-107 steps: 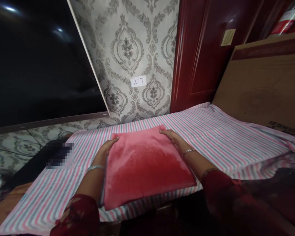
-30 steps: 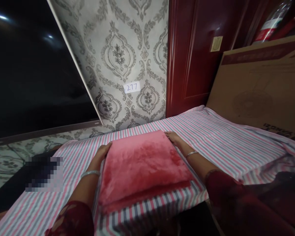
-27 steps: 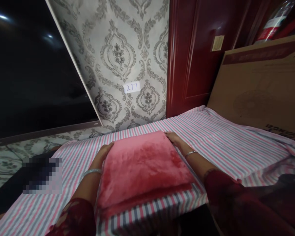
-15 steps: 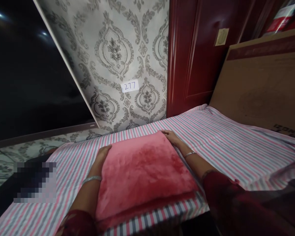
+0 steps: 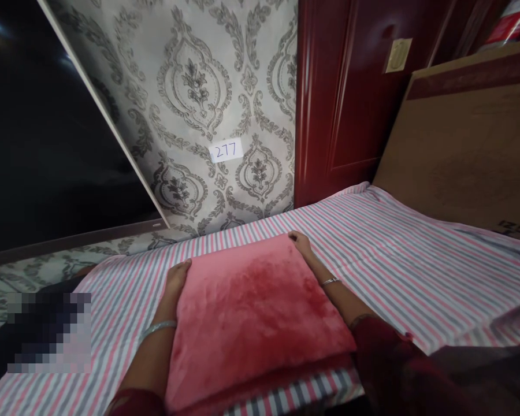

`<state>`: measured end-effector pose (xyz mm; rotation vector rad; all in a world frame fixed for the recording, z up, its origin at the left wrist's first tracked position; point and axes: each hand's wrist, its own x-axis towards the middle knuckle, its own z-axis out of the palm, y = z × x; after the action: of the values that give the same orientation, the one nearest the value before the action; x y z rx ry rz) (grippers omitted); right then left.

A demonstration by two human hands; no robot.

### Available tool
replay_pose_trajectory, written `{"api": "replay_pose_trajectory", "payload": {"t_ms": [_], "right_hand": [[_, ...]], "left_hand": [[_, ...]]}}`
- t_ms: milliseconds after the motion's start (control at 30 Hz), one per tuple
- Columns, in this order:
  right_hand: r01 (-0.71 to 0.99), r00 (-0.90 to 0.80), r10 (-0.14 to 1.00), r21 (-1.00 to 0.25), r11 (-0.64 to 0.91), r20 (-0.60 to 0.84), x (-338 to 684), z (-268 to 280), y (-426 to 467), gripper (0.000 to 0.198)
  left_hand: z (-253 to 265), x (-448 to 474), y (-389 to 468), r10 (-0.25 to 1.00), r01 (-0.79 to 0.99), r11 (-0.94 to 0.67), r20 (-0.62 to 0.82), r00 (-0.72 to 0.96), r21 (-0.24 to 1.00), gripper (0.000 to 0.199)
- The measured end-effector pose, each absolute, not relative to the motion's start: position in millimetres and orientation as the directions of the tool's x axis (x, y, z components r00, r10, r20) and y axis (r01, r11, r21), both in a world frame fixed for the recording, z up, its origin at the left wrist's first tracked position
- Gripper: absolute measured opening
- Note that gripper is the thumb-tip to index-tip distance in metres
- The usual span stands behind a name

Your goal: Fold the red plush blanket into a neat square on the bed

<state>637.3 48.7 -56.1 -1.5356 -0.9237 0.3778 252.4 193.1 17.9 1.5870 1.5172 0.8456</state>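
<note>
A pink-red plush cloth (image 5: 255, 312), folded into a thick square, lies flat on a striped sheet (image 5: 398, 260). At its far left corner, my left hand (image 5: 178, 278) is closed on the edge, with the thumb near the top and the other fingers mostly hidden. My right hand (image 5: 301, 244) has its fingers curled round the far right corner. Both forearms run along the sides of the cloth, and each wrist wears a bangle. The layers of the fold show along the near edge.
Behind the sheet stands a patterned wall with a paper label (image 5: 226, 150) reading 277. A large dark screen (image 5: 56, 133) is at the left, and a cardboard box (image 5: 468, 144) stands at the right beside a red door (image 5: 342, 98). A blurred-out patch covers something at the lower left.
The view has shifted slightly. My right hand's fingers look more curled at the corner, and my left hand remains at its corner. The cloth lies much as before.
</note>
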Motion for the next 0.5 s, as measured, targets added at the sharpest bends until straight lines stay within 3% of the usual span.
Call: {"api": "replay_pose_trajectory", "payload": {"t_ms": [133, 500], "right_hand": [[0.34, 0.674, 0.682, -0.939, 0.057, 0.285, 636.2, -58.7, 48.1, 0.007], [0.311, 0.701, 0.677, -0.951, -0.007, 0.224, 642.2, -64.7, 53.2, 0.007]], "left_hand": [[10.2, 250.6, 196.5, 0.999, 0.508, -0.005, -0.017, 0.038, 0.862, 0.024], [6.9, 259.8, 188.1, 0.992, 0.495, -0.073, 0.013, 0.122, 0.866, 0.015]]}}
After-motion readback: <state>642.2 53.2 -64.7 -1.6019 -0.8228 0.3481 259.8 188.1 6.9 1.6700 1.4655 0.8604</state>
